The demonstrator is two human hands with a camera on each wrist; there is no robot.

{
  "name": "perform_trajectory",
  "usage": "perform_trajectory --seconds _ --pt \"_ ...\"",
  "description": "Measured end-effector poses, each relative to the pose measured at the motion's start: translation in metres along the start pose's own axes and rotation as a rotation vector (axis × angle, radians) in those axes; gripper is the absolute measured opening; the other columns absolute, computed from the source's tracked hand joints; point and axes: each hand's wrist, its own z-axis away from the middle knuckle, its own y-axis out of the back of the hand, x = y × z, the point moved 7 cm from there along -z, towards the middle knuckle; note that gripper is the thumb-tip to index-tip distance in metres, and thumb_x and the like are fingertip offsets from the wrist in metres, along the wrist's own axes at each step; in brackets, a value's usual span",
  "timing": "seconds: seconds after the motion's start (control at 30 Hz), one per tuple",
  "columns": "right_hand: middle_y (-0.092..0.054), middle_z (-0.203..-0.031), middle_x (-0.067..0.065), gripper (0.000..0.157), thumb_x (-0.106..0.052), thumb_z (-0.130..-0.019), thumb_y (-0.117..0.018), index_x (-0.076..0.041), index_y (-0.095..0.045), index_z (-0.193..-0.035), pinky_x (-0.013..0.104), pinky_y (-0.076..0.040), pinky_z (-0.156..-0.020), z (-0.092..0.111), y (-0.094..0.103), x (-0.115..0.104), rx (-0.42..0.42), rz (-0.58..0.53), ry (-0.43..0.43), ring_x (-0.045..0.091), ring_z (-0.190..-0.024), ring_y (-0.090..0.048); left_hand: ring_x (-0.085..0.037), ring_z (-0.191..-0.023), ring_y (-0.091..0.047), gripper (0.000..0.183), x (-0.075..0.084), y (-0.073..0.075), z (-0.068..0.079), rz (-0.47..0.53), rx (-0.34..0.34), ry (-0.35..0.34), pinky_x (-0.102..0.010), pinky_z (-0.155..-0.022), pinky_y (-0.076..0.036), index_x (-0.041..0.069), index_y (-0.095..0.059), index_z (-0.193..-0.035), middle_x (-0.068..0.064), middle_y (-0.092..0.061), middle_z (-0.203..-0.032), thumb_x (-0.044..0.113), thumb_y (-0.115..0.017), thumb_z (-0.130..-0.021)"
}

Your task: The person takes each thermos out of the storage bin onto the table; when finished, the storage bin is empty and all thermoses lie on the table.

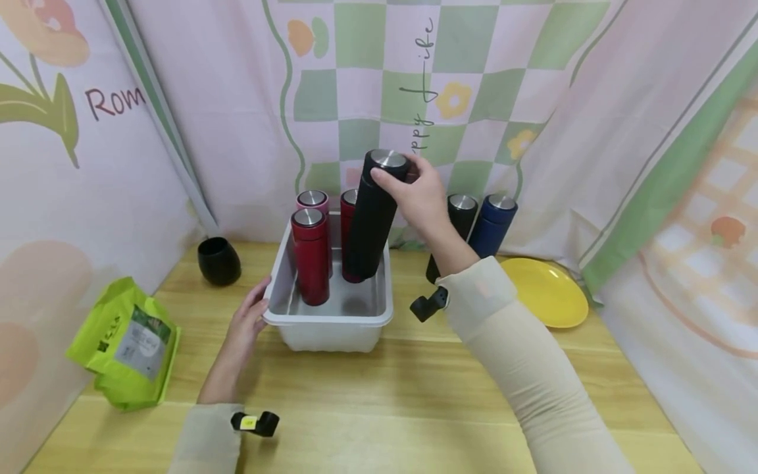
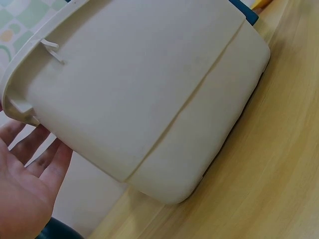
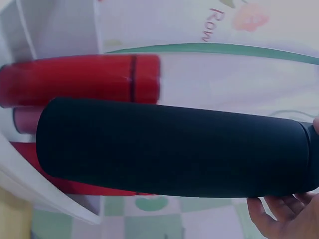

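Observation:
My right hand [image 1: 420, 194] grips a black thermos bottle [image 1: 374, 220] by its top, around the silver-topped cap. The bottle hangs tilted over a pale grey plastic tub [image 1: 328, 320], its lower end inside the rim line in the head view. In the right wrist view the black bottle [image 3: 169, 149] spans the picture, with fingertips at its cap end. Standing in the tub are a red bottle [image 1: 311, 260], a pink bottle [image 1: 312, 197] and another red bottle [image 1: 347, 210], partly hidden. My left hand [image 1: 245, 322] touches the tub's left side, fingers extended under the rim in the left wrist view.
Behind my right forearm stand another black bottle [image 1: 462, 214] and a blue bottle [image 1: 493, 227]. A yellow plate [image 1: 547, 293] lies at the right. On the left are a black cup [image 1: 219, 261] and a green bag [image 1: 133, 345]. Patterned curtains [image 1: 225, 99] border the wooden table [image 1: 355, 408].

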Motion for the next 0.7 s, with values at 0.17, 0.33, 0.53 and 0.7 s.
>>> perform_trajectory --seconds 0.17,0.33,0.53,0.7 --pt "-0.059 -0.119 0.007 0.066 -0.04 -0.084 -0.076 -0.009 -0.053 -0.138 0.029 -0.047 -0.088 -0.002 0.024 -0.011 0.073 -0.06 0.036 0.017 -0.106 -0.054 -0.011 -0.121 -0.041 0.05 -0.001 0.0 0.0 0.01 0.003 0.003 -0.025 -0.097 -0.041 -0.004 -0.029 -0.15 -0.022 -0.028 -0.15 0.013 -0.04 -0.104" --pt "-0.057 -0.115 0.008 0.06 -0.034 -0.084 -0.076 -0.007 -0.056 -0.133 0.027 -0.047 -0.082 -0.003 0.044 -0.015 0.112 -0.152 0.025 0.017 -0.099 -0.052 -0.011 -0.12 -0.041 0.05 0.0 0.0 0.001 0.012 0.006 0.001 -0.026 -0.097 -0.041 -0.004 -0.029 -0.149 -0.021 -0.029 -0.149 0.013 -0.039 -0.104" --pt "-0.055 -0.117 0.007 0.061 -0.037 -0.085 -0.076 -0.01 -0.055 -0.136 0.029 -0.047 -0.084 -0.002 0.067 -0.009 0.125 -0.149 -0.006 0.018 -0.099 -0.051 -0.012 -0.12 -0.041 0.05 0.0 0.001 0.001 0.008 0.013 0.005 -0.029 -0.098 -0.04 -0.005 -0.028 -0.149 -0.021 -0.03 -0.149 0.012 -0.039 -0.104" --pt "-0.055 -0.12 0.008 0.061 -0.035 -0.084 -0.076 -0.01 -0.055 -0.136 0.03 -0.047 -0.09 -0.001 0.083 0.002 0.173 -0.071 0.003 0.018 -0.105 -0.052 -0.012 -0.121 -0.041 0.05 -0.001 0.001 0.001 0.001 0.01 0.007 -0.029 -0.099 -0.04 -0.006 -0.027 -0.149 -0.02 -0.03 -0.149 0.012 -0.039 -0.104"
